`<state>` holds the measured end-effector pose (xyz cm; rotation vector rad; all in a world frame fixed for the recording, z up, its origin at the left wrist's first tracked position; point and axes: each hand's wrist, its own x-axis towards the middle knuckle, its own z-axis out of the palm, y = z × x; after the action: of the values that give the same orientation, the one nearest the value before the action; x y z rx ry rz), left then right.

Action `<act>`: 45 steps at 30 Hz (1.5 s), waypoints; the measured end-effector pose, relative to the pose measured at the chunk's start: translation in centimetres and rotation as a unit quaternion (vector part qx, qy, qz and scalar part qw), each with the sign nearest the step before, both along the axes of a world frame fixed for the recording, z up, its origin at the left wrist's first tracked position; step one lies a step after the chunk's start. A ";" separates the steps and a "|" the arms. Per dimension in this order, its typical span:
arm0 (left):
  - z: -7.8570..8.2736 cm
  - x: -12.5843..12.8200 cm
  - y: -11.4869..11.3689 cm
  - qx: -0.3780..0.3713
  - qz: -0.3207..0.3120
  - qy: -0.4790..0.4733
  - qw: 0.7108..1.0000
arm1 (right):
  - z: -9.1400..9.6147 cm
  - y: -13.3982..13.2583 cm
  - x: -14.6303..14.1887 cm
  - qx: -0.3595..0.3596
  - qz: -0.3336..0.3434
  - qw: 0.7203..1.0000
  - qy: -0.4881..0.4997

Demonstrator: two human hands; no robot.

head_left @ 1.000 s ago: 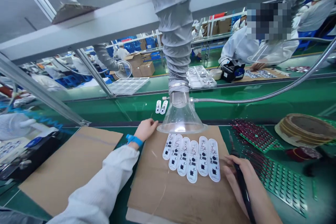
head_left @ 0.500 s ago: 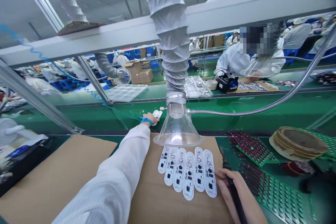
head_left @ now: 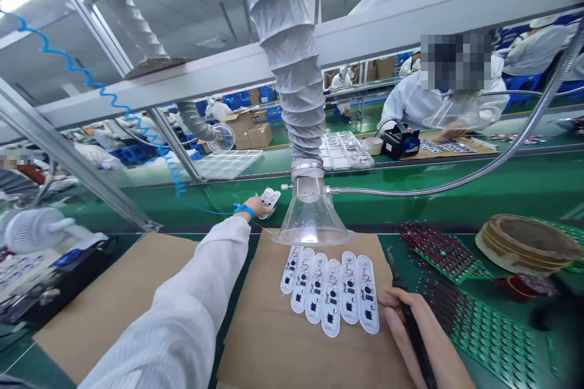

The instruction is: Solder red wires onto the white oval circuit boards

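Note:
My left hand (head_left: 256, 207) reaches forward to the green conveyor belt, a blue wrist strap (head_left: 244, 211) around its wrist. Its fingers close on a few white oval housings (head_left: 270, 198) with small electronic parts in them; the undersides of the fingers are hidden. In my right hand (head_left: 413, 316), low on the right, is a soldering iron (head_left: 413, 331) with a black handle, held like a pen and pointing away from me. Beside that hand, several similar white housings (head_left: 332, 301) with dark chips and thin wires lie side by side on the brown cardboard (head_left: 274, 340).
A clear fume funnel (head_left: 312, 219) hangs over the cardboard's far edge from a grey hose (head_left: 298, 85). Green circuit boards (head_left: 493, 331) with red wires, a round tan ring (head_left: 529, 243) and a solder spool (head_left: 524, 287) are at right. A co-worker (head_left: 410, 97) sits across the belt.
My left hand and the white housings by its fingers have moved slightly left. My right hand keeps the soldering iron beside the row. The whole view has shifted a little.

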<state>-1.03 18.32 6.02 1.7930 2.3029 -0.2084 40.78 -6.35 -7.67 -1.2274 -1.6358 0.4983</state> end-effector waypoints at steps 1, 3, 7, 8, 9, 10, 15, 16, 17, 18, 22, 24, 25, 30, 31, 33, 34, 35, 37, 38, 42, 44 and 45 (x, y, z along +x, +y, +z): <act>0.6 -0.2 -0.7 0.001 -0.002 -0.001 1.000 | -0.1 0.0 0.2 -0.008 0.002 1.000 -0.003; 1.6 -0.7 -2.8 -0.005 -0.009 -0.010 1.000 | -0.8 0.1 0.5 -0.026 0.000 1.000 -0.011; 1.9 -1.8 -9.9 -0.051 -0.033 -0.041 0.997 | -2.6 0.4 0.1 -0.019 -0.027 0.999 -0.002; 1.7 -1.9 -11.9 -0.061 -0.038 -0.047 0.996 | -2.8 0.5 -0.3 -0.014 -0.029 0.999 0.002; 1.2 -2.1 -13.8 -0.069 -0.041 -0.052 0.995 | -2.9 0.5 -0.6 -0.012 -0.030 0.999 0.005; 0.7 -2.1 -15.5 -0.077 -0.041 -0.056 0.995 | -2.8 0.5 -1.0 -0.011 -0.029 0.999 0.006; -2.3 -0.6 -19.8 -0.060 -0.021 -0.060 0.996 | -2.1 0.9 -2.0 0.015 -0.040 0.999 0.028; -2.7 0.0 -19.9 -0.052 -0.014 -0.059 0.997 | -2.1 1.0 -1.9 0.018 -0.041 0.999 0.030; -3.1 0.5 -19.9 -0.042 -0.009 -0.058 0.997 | -2.1 1.1 -1.7 0.016 -0.038 0.999 0.028; -3.3 1.1 -19.9 -0.031 -0.007 -0.058 0.998 | -2.0 1.1 -1.5 0.009 -0.030 0.999 0.021; -3.3 2.9 -19.4 0.012 -0.023 -0.052 0.998 | -1.4 0.5 -1.2 0.005 -0.024 1.000 -0.003; -3.1 3.4 -19.2 0.024 -0.022 -0.042 0.999 | -0.8 0.0 -1.3 0.005 -0.035 0.999 -0.013; -3.1 3.6 -19.2 0.028 -0.019 -0.039 0.999 | -0.4 -0.3 -1.4 -0.001 -0.037 0.999 -0.021; -3.8 3.4 -19.9 0.032 -0.034 -0.093 0.995 | 1.3 -1.3 -1.7 -0.014 0.006 0.999 -0.044; -4.0 3.2 -20.3 0.037 -0.043 -0.127 0.990 | 1.5 -1.4 -1.7 -0.010 0.012 0.999 -0.051; -4.1 2.4 -21.4 0.079 -0.043 -0.189 0.978 | 1.8 -1.4 -1.6 -0.005 0.014 0.998 -0.066; -3.8 1.9 -22.1 0.113 -0.034 -0.210 0.971 | 1.9 -1.3 -1.6 -0.005 0.012 0.997 -0.071; -3.4 1.4 -22.9 0.146 -0.024 -0.224 0.963 | 2.0 -1.2 -1.6 -0.004 0.009 0.997 -0.073; -1.8 0.7 -24.6 0.161 -0.016 -0.269 0.950 | 2.3 -1.1 -1.5 0.001 0.001 0.997 -0.074; -0.8 0.6 -25.4 0.130 -0.027 -0.306 0.943 | 2.4 -1.1 -1.5 0.004 -0.004 0.997 -0.074; 2.7 2.8 -28.0 -0.135 -0.142 -0.433 0.880 | 3.7 -1.7 -2.4 0.041 0.006 0.996 -0.078; 3.3 5.3 -28.4 -0.215 -0.187 -0.435 0.854 | 4.7 -2.7 -3.7 0.052 0.058 0.994 -0.078; 3.2 6.7 -28.4 -0.225 -0.202 -0.425 0.853 | 5.2 -3.3 -4.6 0.052 0.090 0.992 -0.074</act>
<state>5.71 -10.05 9.26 1.6214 1.1444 0.0016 36.19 -9.66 -2.50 -1.0661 -1.8868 0.4343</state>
